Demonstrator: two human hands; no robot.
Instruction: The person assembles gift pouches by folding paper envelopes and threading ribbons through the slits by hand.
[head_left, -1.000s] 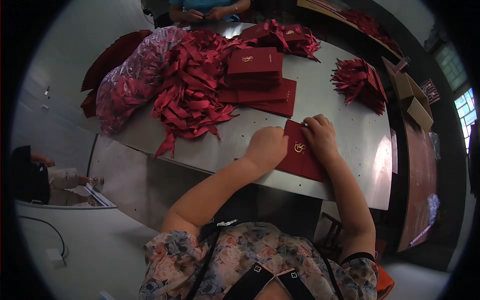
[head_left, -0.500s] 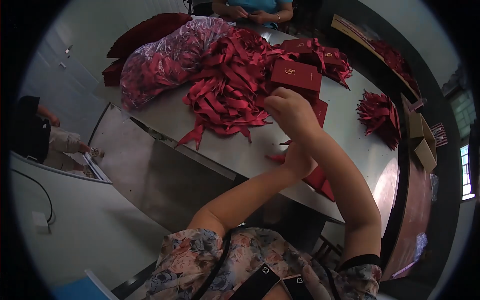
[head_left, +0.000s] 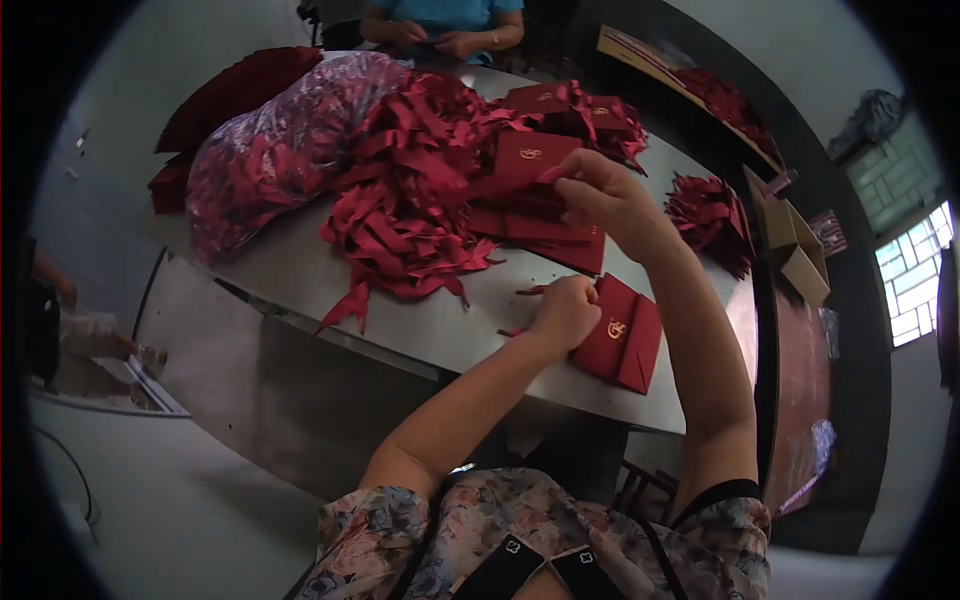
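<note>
My left hand (head_left: 567,316) is closed at the left edge of a flat red paper bag (head_left: 620,335) with a gold emblem. Short red ribbon ends stick out left of that hand; its fingertips are partly hidden. Higher up, my right hand (head_left: 612,200) pinches a bit of red ribbon (head_left: 552,174) between thumb and fingers, in front of a stack of red bags (head_left: 530,155). More red bags (head_left: 560,243) lie just below the stack. A big heap of loose red ribbons (head_left: 410,200) spreads out to the left.
A clear plastic sack (head_left: 260,160) full of red ribbons lies at the left, with dark red pieces (head_left: 235,95) behind it. A person in blue (head_left: 450,25) sits across the table. At right are a ribbon bundle (head_left: 712,220) and an open cardboard box (head_left: 795,240).
My hands have moved apart: the left down to the near bag, now uncovered, the right up beside the stack. The view has shifted slightly to the right.
</note>
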